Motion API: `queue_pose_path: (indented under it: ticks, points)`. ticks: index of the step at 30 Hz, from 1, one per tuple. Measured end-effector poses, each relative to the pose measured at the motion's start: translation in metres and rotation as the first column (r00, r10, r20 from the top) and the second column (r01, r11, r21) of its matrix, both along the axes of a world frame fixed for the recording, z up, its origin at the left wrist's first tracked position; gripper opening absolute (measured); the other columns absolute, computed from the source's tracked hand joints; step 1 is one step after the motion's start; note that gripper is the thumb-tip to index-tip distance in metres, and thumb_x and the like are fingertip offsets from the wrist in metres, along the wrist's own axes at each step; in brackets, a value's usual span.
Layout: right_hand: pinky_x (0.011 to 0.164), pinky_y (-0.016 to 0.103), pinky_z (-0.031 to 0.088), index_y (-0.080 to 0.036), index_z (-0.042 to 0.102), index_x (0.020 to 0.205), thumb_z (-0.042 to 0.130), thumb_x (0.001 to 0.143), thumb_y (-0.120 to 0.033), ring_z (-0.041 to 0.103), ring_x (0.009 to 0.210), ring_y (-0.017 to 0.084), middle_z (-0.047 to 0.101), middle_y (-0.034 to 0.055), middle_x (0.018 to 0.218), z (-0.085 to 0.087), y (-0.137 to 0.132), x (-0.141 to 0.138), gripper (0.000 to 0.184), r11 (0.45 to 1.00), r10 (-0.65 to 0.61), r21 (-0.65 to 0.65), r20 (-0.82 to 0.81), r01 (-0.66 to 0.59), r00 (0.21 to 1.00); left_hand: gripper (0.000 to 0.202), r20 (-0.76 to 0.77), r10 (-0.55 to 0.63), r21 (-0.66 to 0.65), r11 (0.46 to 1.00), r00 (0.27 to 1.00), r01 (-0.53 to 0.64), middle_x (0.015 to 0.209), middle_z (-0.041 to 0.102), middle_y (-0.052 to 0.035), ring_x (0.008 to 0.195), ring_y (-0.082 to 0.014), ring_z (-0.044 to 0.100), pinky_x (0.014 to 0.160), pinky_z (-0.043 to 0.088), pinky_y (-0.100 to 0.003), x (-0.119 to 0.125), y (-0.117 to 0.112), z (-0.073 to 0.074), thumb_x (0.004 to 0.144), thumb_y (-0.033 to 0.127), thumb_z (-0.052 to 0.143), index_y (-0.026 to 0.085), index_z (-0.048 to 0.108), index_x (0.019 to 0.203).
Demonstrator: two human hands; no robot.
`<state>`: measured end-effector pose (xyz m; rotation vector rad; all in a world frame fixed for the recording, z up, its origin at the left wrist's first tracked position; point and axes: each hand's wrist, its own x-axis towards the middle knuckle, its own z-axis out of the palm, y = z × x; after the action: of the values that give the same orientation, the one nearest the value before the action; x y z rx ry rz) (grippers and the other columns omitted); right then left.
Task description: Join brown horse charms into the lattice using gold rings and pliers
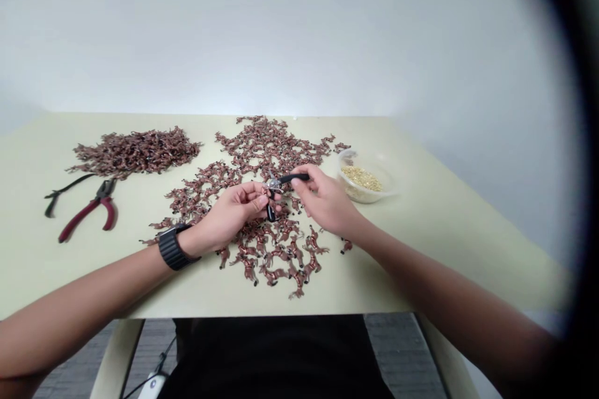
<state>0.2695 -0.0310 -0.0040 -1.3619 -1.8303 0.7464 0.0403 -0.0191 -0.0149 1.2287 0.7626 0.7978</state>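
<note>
Over the middle of the table, my right hand (322, 196) grips a pair of pliers (294, 177) with black handles and a small metal head. The jaws lie at my left fingertips, and the other black handle points down below them. My left hand (236, 212), with a black watch on the wrist, is closed in a pinch beside the plier head. A small brown deer figurine seems to be between its thumb and finger, mostly hidden. Many similar brown deer figurines (276, 252) lie spread on the table under and around both hands.
A dense heap of brown figurines (140, 151) lies at the back left. In front of it are red-handled pliers (96, 207) and a black-handled tool (58, 196). A clear plastic bowl (369, 196) with small gold pieces stands right of my right hand.
</note>
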Motion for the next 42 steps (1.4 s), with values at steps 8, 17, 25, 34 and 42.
queue_pose_path:
  ticks: [8,17,25,34,42]
  points:
    - [0.107,0.053,0.048,-0.026,0.036,0.151,0.079,0.072,-0.058,0.048,0.132,0.037,0.03,0.0162,0.151,-0.008,-0.016,-0.017,0.095,0.99,0.049,0.12,0.199,-0.074,0.979,0.02,0.021,0.029,0.008,1.0,0.999,-0.03,0.112,0.073,-0.0083,0.095,-0.0194,0.072,0.084,0.058,-0.03,0.003,-0.004,-0.002,0.09,0.035,0.074,0.018,0.067,0.098]
    - [0.1,0.052,0.049,-0.023,0.035,0.147,0.063,0.087,-0.048,0.054,0.123,0.034,0.047,0.0166,0.136,-0.014,-0.013,-0.019,0.071,0.995,0.048,0.074,0.285,-0.072,0.957,0.021,0.063,-0.001,-0.019,1.0,0.998,0.002,0.106,0.074,-0.0064,0.098,-0.0171,0.071,0.098,0.056,-0.032,0.004,-0.006,0.002,0.09,0.034,0.075,0.017,0.069,0.1]
    - [0.1,0.051,0.048,-0.02,0.033,0.15,0.041,0.101,-0.047,0.055,0.122,0.033,0.051,0.017,0.134,-0.014,-0.015,-0.018,0.056,0.989,0.104,0.064,0.327,-0.131,0.939,0.02,0.123,0.055,-0.14,0.989,0.991,-0.037,0.089,0.07,-0.001,0.09,-0.0149,0.073,0.097,0.06,-0.034,0.002,-0.006,0.008,0.086,0.026,0.079,0.016,0.067,0.098]
    - [0.099,0.049,0.047,-0.02,0.04,0.141,0.034,0.104,-0.055,0.057,0.12,0.032,0.055,0.0184,0.136,-0.01,-0.009,-0.011,0.052,0.998,0.052,0.026,0.228,-0.059,0.972,0.025,0.061,0.079,-0.022,0.997,0.995,-0.078,0.096,0.076,-0.0064,0.095,-0.0208,0.076,0.091,0.062,-0.033,0.002,-0.005,0.01,0.089,0.035,0.076,0.016,0.064,0.101]
    - [0.081,0.041,0.05,-0.02,0.053,0.124,0.045,0.102,-0.052,0.061,0.098,0.027,0.063,0.0128,0.112,-0.008,-0.002,-0.006,0.04,0.99,-0.025,0.14,0.127,0.007,0.992,0.035,-0.24,0.337,0.505,0.844,0.91,-0.18,0.083,0.077,-0.006,0.072,-0.0188,0.072,0.07,0.059,-0.029,0.001,-0.009,0.013,0.088,0.043,0.073,0.016,0.069,0.111]
